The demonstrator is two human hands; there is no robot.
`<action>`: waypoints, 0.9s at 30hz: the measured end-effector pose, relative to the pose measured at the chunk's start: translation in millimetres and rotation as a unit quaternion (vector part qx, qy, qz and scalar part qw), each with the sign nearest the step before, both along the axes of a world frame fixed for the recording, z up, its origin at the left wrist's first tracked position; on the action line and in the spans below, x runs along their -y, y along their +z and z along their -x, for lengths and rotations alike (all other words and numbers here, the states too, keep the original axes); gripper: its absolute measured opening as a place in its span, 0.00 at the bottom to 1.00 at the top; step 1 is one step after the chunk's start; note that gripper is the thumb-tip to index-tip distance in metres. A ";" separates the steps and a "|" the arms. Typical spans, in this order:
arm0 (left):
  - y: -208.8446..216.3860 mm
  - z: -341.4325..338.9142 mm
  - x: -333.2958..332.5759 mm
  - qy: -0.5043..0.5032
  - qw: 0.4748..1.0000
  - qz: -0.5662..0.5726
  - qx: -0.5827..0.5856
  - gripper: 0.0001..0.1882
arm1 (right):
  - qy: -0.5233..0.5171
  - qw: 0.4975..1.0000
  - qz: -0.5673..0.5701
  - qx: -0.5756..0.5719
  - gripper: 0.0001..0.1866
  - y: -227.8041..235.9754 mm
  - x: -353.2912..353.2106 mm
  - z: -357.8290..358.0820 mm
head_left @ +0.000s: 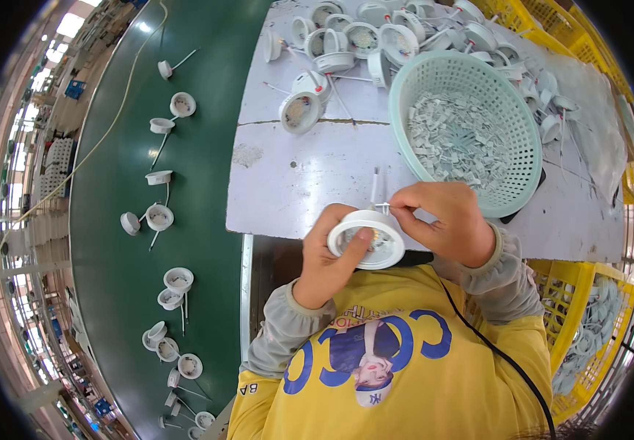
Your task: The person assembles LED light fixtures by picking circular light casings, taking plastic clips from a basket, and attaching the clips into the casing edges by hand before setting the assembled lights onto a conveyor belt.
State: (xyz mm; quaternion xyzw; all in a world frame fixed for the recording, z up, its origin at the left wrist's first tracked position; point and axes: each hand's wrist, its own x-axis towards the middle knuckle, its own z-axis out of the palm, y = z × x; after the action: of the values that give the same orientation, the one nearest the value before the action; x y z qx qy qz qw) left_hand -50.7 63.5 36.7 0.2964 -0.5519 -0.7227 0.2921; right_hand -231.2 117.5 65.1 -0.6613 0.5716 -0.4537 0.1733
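My left hand (324, 253) grips a round white lamp housing (388, 257) just off the table's near edge, its thumb pressed inside the open face. A white cable (376, 185) sticks out from the housing's far side. Next to that cable my right hand (445, 220) pinches a small white piece (382, 206) between thumb and forefinger; its exact kind is too small to tell. Close beyond the right hand stands a pale green perforated basket (531, 165), which holds a heap of small white pieces (452, 139).
Many white lamp housings (300, 111) with cables lie heaped across the table's (295, 176) far side. On the left, a green conveyor belt (214, 161) carries scattered housings. Yellow crates (566, 323) stand at the right, one full of parts. A clear plastic bag (588, 110) lies at the far right.
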 end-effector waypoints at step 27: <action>12.0 0.5 -5.9 -0.046 0.996 0.068 0.018 0.15 | 0.047 0.981 -0.126 0.138 0.08 -2.4 -11.3 -4.2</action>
State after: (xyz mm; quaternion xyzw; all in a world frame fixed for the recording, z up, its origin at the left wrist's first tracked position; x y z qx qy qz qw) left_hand -51.3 69.4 48.7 0.2628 -0.6178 -0.6910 0.2679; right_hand -227.0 128.8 62.8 -0.5910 0.5633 -0.4562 0.3541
